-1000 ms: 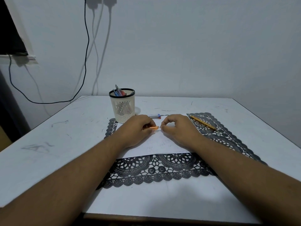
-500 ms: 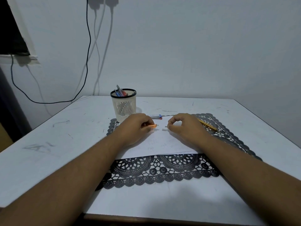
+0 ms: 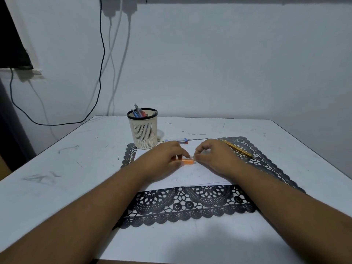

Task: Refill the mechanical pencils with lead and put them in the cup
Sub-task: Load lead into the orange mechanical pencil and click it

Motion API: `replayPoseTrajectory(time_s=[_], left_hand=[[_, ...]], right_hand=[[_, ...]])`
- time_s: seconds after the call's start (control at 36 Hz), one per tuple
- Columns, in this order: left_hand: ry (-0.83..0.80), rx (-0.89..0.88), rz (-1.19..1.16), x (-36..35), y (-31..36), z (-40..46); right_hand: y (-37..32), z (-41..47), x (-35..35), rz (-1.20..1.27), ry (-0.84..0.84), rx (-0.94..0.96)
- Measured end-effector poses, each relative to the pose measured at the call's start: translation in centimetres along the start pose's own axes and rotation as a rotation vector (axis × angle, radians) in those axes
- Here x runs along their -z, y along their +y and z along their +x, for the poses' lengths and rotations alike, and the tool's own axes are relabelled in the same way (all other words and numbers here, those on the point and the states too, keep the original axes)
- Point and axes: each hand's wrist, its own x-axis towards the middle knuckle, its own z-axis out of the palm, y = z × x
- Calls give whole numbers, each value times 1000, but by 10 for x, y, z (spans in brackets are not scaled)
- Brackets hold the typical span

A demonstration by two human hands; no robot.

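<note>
My left hand grips a small orange lead case low over the white paper sheet. My right hand meets the case's right end, thumb and forefinger pinching its small clear cap. A white slotted cup with a black rim stands behind my left hand and holds several pens. A yellow mechanical pencil lies on the black lace mat to the right. A blue-and-white lead tube lies just behind my hands.
The white table carries pencil scuffs on its left side. Black and white cables hang down the wall behind it. The table's front edge runs close below my forearms.
My right hand, which had drawn away to the right with the small cap, has come back to the end of the orange case. The left hand has stayed put.
</note>
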Motion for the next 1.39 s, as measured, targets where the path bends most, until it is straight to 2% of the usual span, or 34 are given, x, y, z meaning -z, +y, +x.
replayPoseTrajectory(time_s=[0.25,0.42,0.69,0.81,0.89,1.06,1.22,1.39], left_hand=[[-55,99,-80,18,-13,-5],[-102,157,-58,22,-19,-8],[-60,36,-52,6,-10,1],[-38,36,-36,4,-12,1],[-32,42,-54,7,-16,0],[78,73,-81,8,-22,0],[211,39,-36,4,-20,2],[438,-37,258,9,-20,7]], right_hand=[[10,6,8,158,18,-29],[12,31,17,134,36,12],[-13,89,0,-82,-22,96],[-20,106,-7,-212,-145,30],[-19,111,-13,-288,-167,22],[-14,113,-14,-231,-136,20],[-11,109,-6,-12,-79,6],[-22,77,13,188,-36,15]])
